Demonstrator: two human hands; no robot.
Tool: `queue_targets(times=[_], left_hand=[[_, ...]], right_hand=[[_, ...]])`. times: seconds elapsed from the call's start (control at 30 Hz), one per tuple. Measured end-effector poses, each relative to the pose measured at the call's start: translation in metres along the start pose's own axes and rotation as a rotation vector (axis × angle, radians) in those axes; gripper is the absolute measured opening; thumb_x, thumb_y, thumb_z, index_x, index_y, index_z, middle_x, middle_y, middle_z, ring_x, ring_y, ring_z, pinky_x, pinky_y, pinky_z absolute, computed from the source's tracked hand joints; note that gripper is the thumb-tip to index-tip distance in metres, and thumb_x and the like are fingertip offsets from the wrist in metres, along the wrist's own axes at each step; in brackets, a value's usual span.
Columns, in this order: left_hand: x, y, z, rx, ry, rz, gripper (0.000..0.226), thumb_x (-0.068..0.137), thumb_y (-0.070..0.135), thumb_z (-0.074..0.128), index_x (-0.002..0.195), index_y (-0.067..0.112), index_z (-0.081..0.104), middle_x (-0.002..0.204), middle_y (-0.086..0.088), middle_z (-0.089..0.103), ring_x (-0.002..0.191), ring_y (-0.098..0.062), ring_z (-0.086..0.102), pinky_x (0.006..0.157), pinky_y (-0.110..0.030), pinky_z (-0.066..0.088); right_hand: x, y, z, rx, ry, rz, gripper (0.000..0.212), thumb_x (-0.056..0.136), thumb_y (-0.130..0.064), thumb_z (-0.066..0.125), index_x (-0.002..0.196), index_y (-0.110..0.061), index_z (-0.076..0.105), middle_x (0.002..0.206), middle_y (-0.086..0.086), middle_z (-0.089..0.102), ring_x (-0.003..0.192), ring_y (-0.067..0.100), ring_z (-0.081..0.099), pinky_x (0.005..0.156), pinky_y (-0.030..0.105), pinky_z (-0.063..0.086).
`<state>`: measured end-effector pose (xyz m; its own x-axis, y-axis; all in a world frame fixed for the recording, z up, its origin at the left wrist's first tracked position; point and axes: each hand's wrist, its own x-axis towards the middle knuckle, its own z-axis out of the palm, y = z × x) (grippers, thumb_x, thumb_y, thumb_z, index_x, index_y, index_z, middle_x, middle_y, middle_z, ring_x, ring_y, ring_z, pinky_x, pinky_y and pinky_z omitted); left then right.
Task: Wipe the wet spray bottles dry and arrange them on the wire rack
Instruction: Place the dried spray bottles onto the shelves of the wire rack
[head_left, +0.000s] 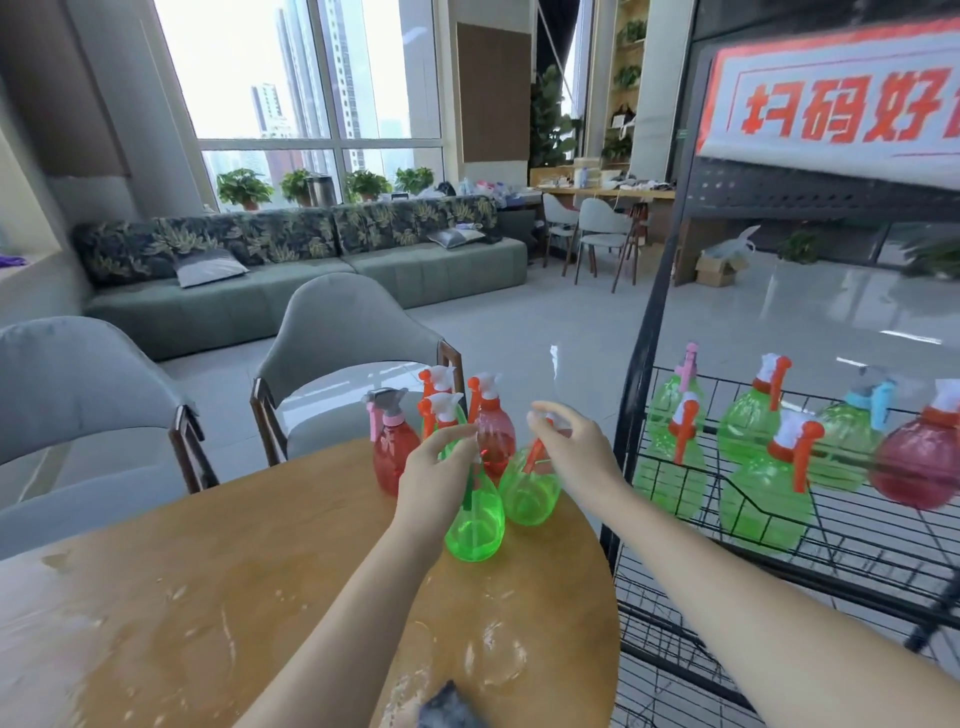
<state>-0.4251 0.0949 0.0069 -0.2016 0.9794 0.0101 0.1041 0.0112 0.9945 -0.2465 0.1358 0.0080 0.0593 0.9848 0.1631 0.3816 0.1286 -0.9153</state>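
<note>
- Two hands reach over the far edge of the round wooden table (234, 561), whose top shows wet patches; a cluster of spray bottles stands there, just beside the black wire rack (639, 364) on the right.
- The left hand (434, 475) sits at the head of the nearest green bottle (475, 519); its fingers curl down around the sprayer, which they hide, while the round body shows below and right of the palm; whether they actually clamp it I cannot tell.
- The right hand (569, 447) hovers at the top of the second green bottle (530, 491); fingers bent and a little apart, fingertips at the white sprayer head, orange trigger showing below them; a firm hold is not plain.
- Behind these stand a red bottle (496, 428) with an orange trigger, a red bottle with a pink trigger (392, 441), and two more orange-and-white sprayer tops.
- Several green bottles (763, 493) and one red one (919, 462) already sit on the rack's wire shelf.
- A grey cloth (449, 709) lies at the table's near edge, between the forearms; grey chairs (343, 332) stand beyond the table.
</note>
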Motion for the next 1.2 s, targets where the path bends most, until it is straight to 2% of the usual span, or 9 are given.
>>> queue_targets(times=[0.2, 0.27, 0.37, 0.43, 0.5, 0.63, 0.8, 0.93, 1.2], left_hand=[[-0.047, 0.014, 0.015, -0.073, -0.051, 0.011, 0.018, 0.099, 0.019, 0.069, 0.110, 0.026, 0.081, 0.074, -0.001, 0.072, 0.071, -0.018, 0.066, 0.073, -0.034, 0.054], [-0.068, 0.028, 0.029, -0.107, -0.115, 0.060, 0.016, 0.100, 0.019, 0.071, 0.111, 0.023, 0.081, 0.076, -0.004, 0.072, 0.071, -0.019, 0.065, 0.071, -0.031, 0.052], [-0.102, 0.058, 0.058, -0.174, -0.213, 0.134, 0.019, 0.094, 0.036, 0.077, 0.110, 0.028, 0.083, 0.081, -0.001, 0.076, 0.083, -0.020, 0.067, 0.082, -0.035, 0.050], [-0.125, 0.081, 0.082, -0.203, -0.310, 0.185, 0.033, 0.085, 0.050, 0.079, 0.111, 0.031, 0.083, 0.085, -0.002, 0.076, 0.084, -0.020, 0.064, 0.085, -0.039, 0.046], [-0.147, 0.103, 0.108, -0.256, -0.402, 0.224, 0.026, 0.095, 0.041, 0.078, 0.115, 0.026, 0.080, 0.081, -0.008, 0.071, 0.076, -0.020, 0.060, 0.079, -0.038, 0.045], [-0.179, 0.135, 0.169, -0.406, -0.552, 0.214, 0.030, 0.104, 0.028, 0.069, 0.120, 0.003, 0.075, 0.073, -0.003, 0.063, 0.081, -0.024, 0.060, 0.083, -0.037, 0.051], [-0.184, 0.151, 0.247, -0.503, -0.602, 0.162, 0.019, 0.104, 0.025, 0.069, 0.105, 0.006, 0.074, 0.093, -0.017, 0.058, 0.080, -0.025, 0.066, 0.075, -0.032, 0.053], [-0.173, 0.151, 0.296, -0.525, -0.572, 0.162, 0.030, 0.104, 0.019, 0.069, 0.126, -0.001, 0.071, 0.093, -0.019, 0.065, 0.085, -0.026, 0.066, 0.080, -0.036, 0.051], [-0.124, 0.103, 0.339, -0.474, -0.559, 0.193, 0.018, 0.102, 0.019, 0.071, 0.121, 0.020, 0.075, 0.086, -0.011, 0.067, 0.084, -0.024, 0.057, 0.084, -0.040, 0.047]], right_hand=[[-0.064, -0.005, -0.059, 0.097, 0.055, -0.034, 0.040, 0.091, -0.068, 0.055, 0.120, -0.044, 0.068, 0.093, -0.003, 0.078, 0.091, 0.019, 0.075, 0.089, 0.050, 0.061], [-0.090, -0.013, -0.089, 0.105, 0.087, -0.081, 0.029, 0.101, -0.054, 0.055, 0.122, -0.039, 0.069, 0.089, -0.004, 0.078, 0.087, 0.008, 0.074, 0.089, 0.039, 0.061], [-0.132, -0.028, -0.139, 0.161, 0.161, -0.118, 0.027, 0.104, -0.038, 0.057, 0.123, -0.025, 0.071, 0.085, -0.006, 0.075, 0.072, -0.010, 0.068, 0.068, 0.009, 0.053], [-0.157, -0.037, -0.175, 0.189, 0.231, -0.128, 0.028, 0.103, -0.038, 0.057, 0.122, -0.023, 0.071, 0.080, 0.003, 0.076, 0.075, 0.007, 0.075, 0.073, 0.027, 0.061], [-0.177, -0.044, -0.211, 0.218, 0.323, -0.153, 0.026, 0.103, -0.037, 0.059, 0.119, -0.021, 0.073, 0.080, 0.011, 0.076, 0.076, 0.027, 0.076, 0.075, 0.045, 0.063], [-0.202, -0.052, -0.286, 0.183, 0.502, -0.203, 0.024, 0.102, -0.037, 0.059, 0.113, -0.023, 0.075, 0.080, 0.014, 0.077, 0.078, 0.033, 0.075, 0.075, 0.042, 0.061], [-0.191, -0.034, -0.354, 0.180, 0.617, -0.211, 0.022, 0.101, -0.042, 0.062, 0.110, -0.028, 0.076, 0.081, 0.013, 0.077, 0.082, 0.032, 0.076, 0.083, 0.048, 0.062], [-0.167, -0.004, -0.376, 0.161, 0.641, -0.176, 0.025, 0.103, -0.038, 0.060, 0.119, -0.025, 0.074, 0.083, 0.008, 0.078, 0.083, 0.023, 0.077, 0.080, 0.040, 0.062], [-0.120, 0.046, -0.366, 0.150, 0.587, -0.116, 0.027, 0.106, -0.033, 0.056, 0.128, -0.021, 0.068, 0.096, 0.001, 0.076, 0.089, 0.006, 0.074, 0.067, 0.016, 0.055]])
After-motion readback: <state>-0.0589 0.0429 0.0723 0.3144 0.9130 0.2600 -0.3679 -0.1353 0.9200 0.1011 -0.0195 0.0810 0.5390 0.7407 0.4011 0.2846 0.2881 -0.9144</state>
